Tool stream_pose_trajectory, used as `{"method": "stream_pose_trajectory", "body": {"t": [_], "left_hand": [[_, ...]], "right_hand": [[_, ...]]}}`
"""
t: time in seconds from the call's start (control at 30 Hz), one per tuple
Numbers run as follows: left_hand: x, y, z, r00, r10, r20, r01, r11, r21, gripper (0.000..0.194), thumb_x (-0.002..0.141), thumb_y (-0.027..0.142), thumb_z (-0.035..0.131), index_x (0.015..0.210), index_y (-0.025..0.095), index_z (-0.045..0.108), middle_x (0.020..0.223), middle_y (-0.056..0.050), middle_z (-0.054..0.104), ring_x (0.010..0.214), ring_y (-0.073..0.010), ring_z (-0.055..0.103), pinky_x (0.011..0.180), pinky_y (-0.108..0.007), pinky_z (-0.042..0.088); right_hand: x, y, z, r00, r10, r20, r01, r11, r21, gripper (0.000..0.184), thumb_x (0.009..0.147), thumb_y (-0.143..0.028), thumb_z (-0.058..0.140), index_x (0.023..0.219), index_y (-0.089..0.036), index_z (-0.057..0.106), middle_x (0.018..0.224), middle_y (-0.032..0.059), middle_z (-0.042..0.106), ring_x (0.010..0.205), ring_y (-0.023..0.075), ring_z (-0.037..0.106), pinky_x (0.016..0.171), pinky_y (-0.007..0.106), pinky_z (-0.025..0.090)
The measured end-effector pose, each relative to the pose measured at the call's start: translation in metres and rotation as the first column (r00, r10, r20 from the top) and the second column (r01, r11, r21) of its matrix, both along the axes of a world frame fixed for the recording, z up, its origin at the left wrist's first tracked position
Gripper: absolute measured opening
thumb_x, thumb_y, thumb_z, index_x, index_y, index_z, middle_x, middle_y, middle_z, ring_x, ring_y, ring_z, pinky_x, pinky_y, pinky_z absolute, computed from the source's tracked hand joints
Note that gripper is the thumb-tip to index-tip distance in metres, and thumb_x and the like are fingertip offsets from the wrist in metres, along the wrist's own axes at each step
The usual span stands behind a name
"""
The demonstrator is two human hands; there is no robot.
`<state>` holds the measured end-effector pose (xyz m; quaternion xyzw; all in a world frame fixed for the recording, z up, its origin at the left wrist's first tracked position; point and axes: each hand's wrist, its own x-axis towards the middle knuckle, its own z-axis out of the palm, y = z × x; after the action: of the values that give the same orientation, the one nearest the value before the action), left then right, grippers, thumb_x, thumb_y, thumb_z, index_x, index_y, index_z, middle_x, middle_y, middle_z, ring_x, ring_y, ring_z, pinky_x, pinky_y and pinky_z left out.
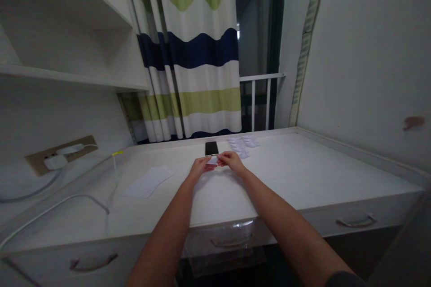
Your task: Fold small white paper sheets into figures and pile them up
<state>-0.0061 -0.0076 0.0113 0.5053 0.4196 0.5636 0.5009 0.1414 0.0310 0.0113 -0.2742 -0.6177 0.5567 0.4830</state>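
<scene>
Both my hands are raised over the white desk (289, 166), close together near its far side. My left hand (200, 168) and my right hand (231, 162) pinch a small white paper slip (212, 160) between their fingertips. Just beyond the slip lies a black smartphone (212, 148), face up and close to my fingers. Further right, several small white paper packets (242, 144) lie in a loose group. Two larger white paper sheets (148, 181) lie to the left of my left hand.
A wall socket panel (60, 154) with white plugs and a white cable (54, 208) sits at the left, below a white shelf (74, 76). A striped curtain (202, 54) hangs behind the desk beside a white railing (259, 98). Drawer handles line the desk front.
</scene>
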Motion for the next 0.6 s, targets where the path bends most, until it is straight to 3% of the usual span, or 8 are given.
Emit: {"method": "stream_pose_trajectory", "body": {"t": [0.17,0.4,0.6], "left_hand": [[-0.001,0.0002,0.0001,0.997,-0.006,-0.075,0.005,1.0,-0.005,0.032,0.062,0.04,0.064,0.074,0.01,0.062,0.07,-0.008,0.065,0.06,-0.0175,0.062,0.056,-0.026,0.046],[0.001,-0.006,0.003,0.993,-0.075,-0.086,0.074,0.997,-0.012,0.033,0.057,0.035,0.069,0.081,0.013,0.061,0.079,-0.007,0.064,0.07,-0.0182,0.062,0.062,-0.028,0.047],[0.0015,-0.0052,0.0014,0.995,-0.052,-0.087,0.053,0.999,0.008,0.032,0.054,0.026,0.071,0.081,0.014,0.059,0.08,-0.006,0.063,0.069,-0.0161,0.061,0.063,-0.03,0.047]], "right_hand": [[0.0005,-0.0011,-0.0005,0.999,0.028,0.037,-0.03,0.999,0.039,0.027,0.058,-0.039,0.066,0.063,-0.013,0.058,0.05,-0.0004,0.059,0.047,0.0087,0.054,0.049,0.021,0.044],[0.0001,-0.0002,-0.0003,1.0,0.025,0.003,-0.026,0.996,0.091,0.031,0.059,-0.042,0.064,0.069,-0.013,0.059,0.053,-0.0008,0.059,0.05,0.009,0.055,0.05,0.021,0.042],[0.0003,0.0009,-0.001,1.0,0.027,0.015,-0.029,0.993,0.115,0.029,0.056,-0.036,0.067,0.073,-0.015,0.06,0.055,-0.0022,0.058,0.051,0.009,0.054,0.05,0.021,0.042]]}}
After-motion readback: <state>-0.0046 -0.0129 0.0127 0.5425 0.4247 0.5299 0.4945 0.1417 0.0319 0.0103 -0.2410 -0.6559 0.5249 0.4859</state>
